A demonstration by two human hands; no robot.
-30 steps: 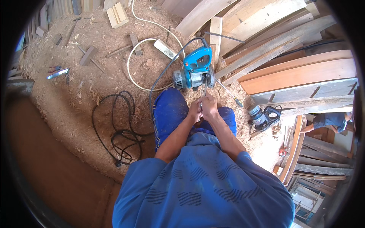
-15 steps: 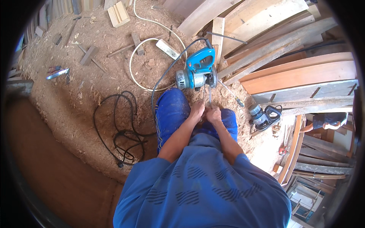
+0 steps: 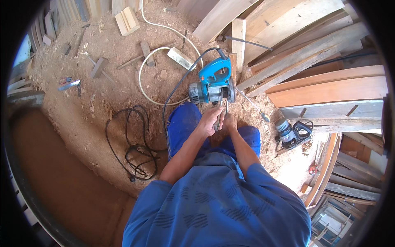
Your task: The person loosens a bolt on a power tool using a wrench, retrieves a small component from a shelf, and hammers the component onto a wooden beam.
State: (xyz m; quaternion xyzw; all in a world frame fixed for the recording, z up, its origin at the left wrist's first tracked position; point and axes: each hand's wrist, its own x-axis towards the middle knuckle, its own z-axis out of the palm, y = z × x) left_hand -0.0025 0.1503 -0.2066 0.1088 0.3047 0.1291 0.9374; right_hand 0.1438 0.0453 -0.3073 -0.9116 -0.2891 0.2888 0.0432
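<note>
A teal-and-silver router [image 3: 214, 94] lies on its side on the shavings, in front of my knees. My left hand [image 3: 210, 120] is closed around a wrench [image 3: 217, 124], whose lower end sticks out below the fist and whose upper end reaches the router's open base. Beside it, my right hand [image 3: 231, 122] grips a second slim metal wrench [image 3: 226, 106] that also points into the base. The jaws at the router's shaft are too small to make out clearly. From the router's handle runs a dark cord [image 3: 180, 82].
Another router [image 3: 290, 132] stands to the right, near a long screwdriver [image 3: 263, 115]. A white power strip [image 3: 181, 58] lies beyond the router, a coiled black cord [image 3: 133, 150] to my left. Planks [image 3: 325, 88] are stacked along the right. A saw [image 3: 69, 85] lies far left.
My left hand has turned on its wrench, whose lower end now shows below the fist. Both hands remain close together at the router. A person at the far right is no longer visible.
</note>
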